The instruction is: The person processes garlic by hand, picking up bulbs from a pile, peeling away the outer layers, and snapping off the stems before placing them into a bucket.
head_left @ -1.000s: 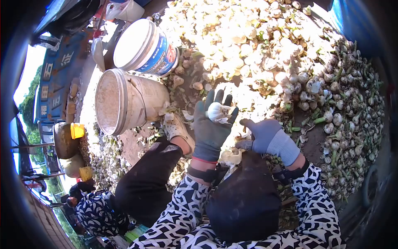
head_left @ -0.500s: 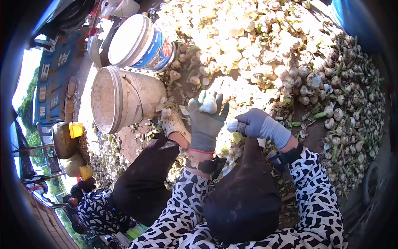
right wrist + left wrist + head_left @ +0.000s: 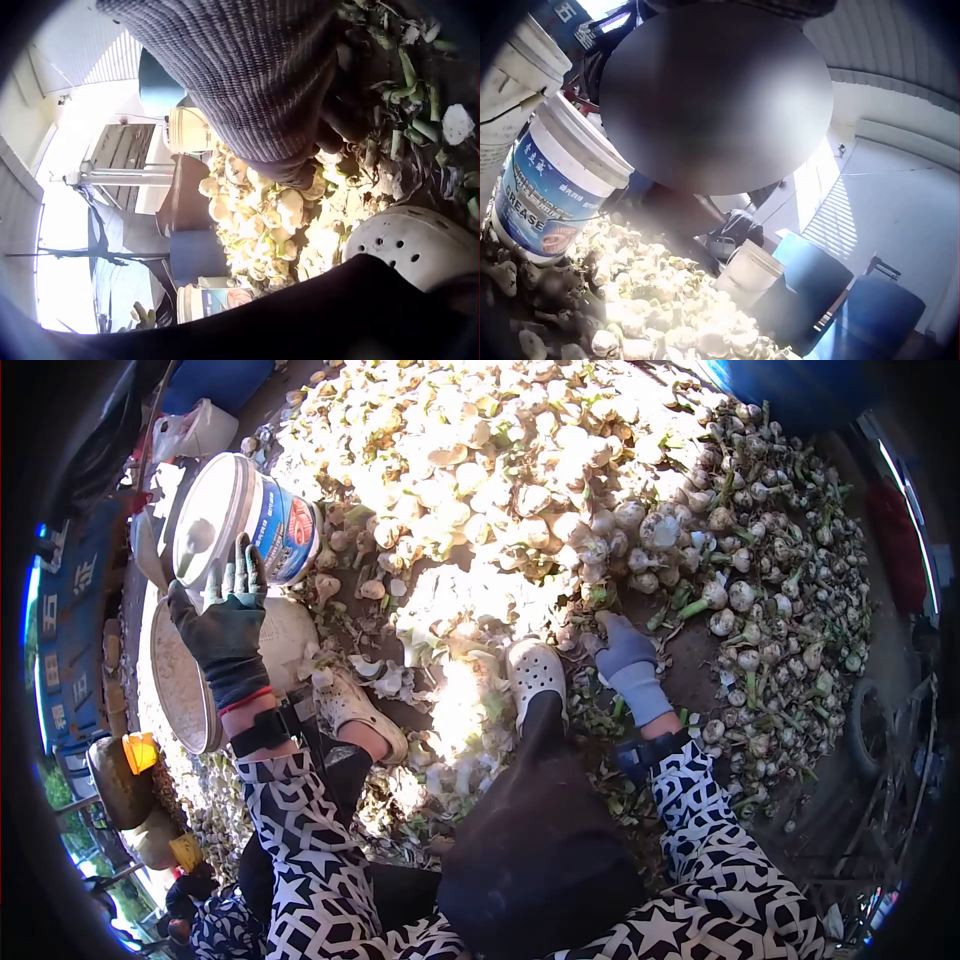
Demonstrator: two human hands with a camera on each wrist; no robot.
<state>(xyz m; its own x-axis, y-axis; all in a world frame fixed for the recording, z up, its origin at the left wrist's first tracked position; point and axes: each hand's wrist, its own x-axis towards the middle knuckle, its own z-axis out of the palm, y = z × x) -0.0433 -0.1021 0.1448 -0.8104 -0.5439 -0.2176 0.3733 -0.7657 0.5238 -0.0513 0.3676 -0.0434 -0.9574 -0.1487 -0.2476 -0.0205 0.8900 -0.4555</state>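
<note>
My gloved left hand [image 3: 228,630] is held over the two buckets with its fingers spread and nothing visible in its palm. Beyond its fingertips, a rounded pale shape [image 3: 198,536] shows against the mouth of the blue-labelled bucket [image 3: 222,510]; whether it is a bulb I cannot tell. The cream bucket [image 3: 185,680] is partly behind the hand. My gloved right hand [image 3: 628,660] reaches down at the near edge of the garlic heap [image 3: 540,490], fingers loosely extended. In the right wrist view its fingers [image 3: 300,174] are beside pale bulbs [image 3: 289,210], with no held thing visible.
Two pale clogs [image 3: 537,672] stand among peelings and cut stems. Garlic with stems [image 3: 790,610] lies at the right, near a wheel [image 3: 870,725]. Another person's patterned sleeve [image 3: 225,925] is at lower left. Blue barrels [image 3: 870,319] stand beyond the heap.
The left hand has swung left to the buckets, and the white bulb is gone from its palm. The right hand has gone from above the knee to the heap's edge, without the pale piece it held.
</note>
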